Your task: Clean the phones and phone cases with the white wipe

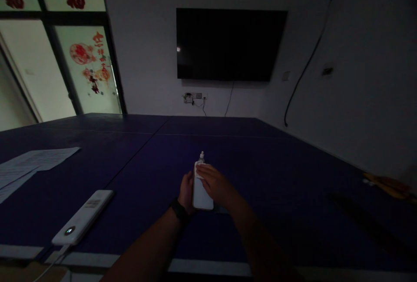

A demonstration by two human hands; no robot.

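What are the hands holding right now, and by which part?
The left hand holds a pale phone-shaped slab by its left edge; the right hand presses a white wipe against the slab's upper part.

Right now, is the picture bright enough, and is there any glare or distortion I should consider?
Head view: dim overall, brightest around the glass door; the television shows a small glint near its left edge; the phone stands out pale, while the right hand is dark with little detail; the door frame leans, suggesting wide-angle distortion.
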